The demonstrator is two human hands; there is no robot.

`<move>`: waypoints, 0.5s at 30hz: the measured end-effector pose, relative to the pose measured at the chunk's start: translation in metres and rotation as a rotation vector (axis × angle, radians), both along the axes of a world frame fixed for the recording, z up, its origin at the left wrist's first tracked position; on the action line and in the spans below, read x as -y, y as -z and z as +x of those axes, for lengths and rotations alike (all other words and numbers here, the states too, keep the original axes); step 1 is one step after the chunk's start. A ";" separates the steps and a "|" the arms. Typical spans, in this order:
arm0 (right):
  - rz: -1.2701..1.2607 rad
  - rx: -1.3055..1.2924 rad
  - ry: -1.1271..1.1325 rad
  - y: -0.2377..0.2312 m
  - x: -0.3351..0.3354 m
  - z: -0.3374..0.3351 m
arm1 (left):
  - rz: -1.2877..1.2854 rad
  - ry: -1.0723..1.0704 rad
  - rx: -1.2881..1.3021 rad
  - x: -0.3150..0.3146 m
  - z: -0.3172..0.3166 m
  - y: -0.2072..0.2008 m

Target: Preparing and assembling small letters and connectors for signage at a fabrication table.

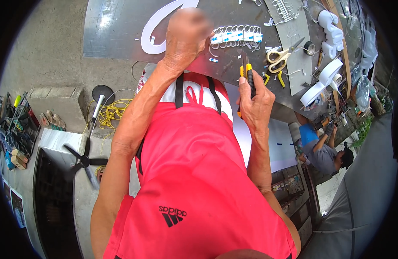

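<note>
My right hand (pixel 256 101) is closed round a yellow-and-black utility knife (pixel 250 80), its blade pointing away from me over the table's near edge. My left hand (pixel 188 36) is curled above the table, partly blurred, its fingertips close to the left end of a bundle of modules (pixel 235 37) with looped white wires and blue-and-white adhesive backing. Whatever it pinches is hidden. Partly behind that hand lies a white curved piece (pixel 148 36), shaped like a letter. Small backing scraps (pixel 213 60) lie near the bundle.
On the metal table (pixel 117 30) to the right are cream-handled scissors (pixel 277 59), yellow-handled pliers (pixel 280 79), black tape (pixel 309 48) and white curved shapes (pixel 322 84). Another person (pixel 324 151) works beyond at the right. A fan (pixel 85 161) and yellow cable (pixel 112 113) are at the left.
</note>
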State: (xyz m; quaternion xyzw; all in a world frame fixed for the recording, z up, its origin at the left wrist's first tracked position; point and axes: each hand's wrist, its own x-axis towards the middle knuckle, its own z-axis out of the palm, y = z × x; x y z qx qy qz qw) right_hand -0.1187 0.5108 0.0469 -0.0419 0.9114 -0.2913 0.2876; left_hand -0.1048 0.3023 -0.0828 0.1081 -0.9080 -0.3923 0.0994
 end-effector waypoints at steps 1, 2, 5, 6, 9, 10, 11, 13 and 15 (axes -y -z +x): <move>0.020 0.013 0.022 0.000 -0.007 -0.001 | -0.004 0.008 -0.008 -0.001 0.000 0.000; 0.028 0.046 0.098 -0.002 -0.012 -0.004 | -0.010 -0.004 0.003 -0.001 0.000 0.000; 0.094 0.056 0.211 0.004 -0.039 -0.019 | -0.038 0.002 0.022 -0.001 0.003 -0.002; 0.138 -0.055 0.173 0.018 -0.062 -0.022 | -0.017 -0.032 -0.010 -0.003 0.009 0.000; 0.203 -0.092 0.333 0.029 -0.103 -0.041 | -0.020 -0.048 -0.080 -0.008 0.013 -0.015; 0.271 -0.132 0.282 0.031 -0.117 -0.049 | -0.007 -0.045 -0.059 -0.012 0.017 -0.023; 0.258 -0.145 0.295 0.035 -0.130 -0.055 | 0.008 -0.041 -0.039 -0.018 0.019 -0.028; 0.303 -0.331 0.141 0.047 -0.152 -0.067 | -0.007 0.002 -0.043 -0.027 0.017 -0.032; 0.286 -0.371 0.153 0.057 -0.168 -0.078 | -0.015 0.066 -0.048 -0.038 0.010 -0.037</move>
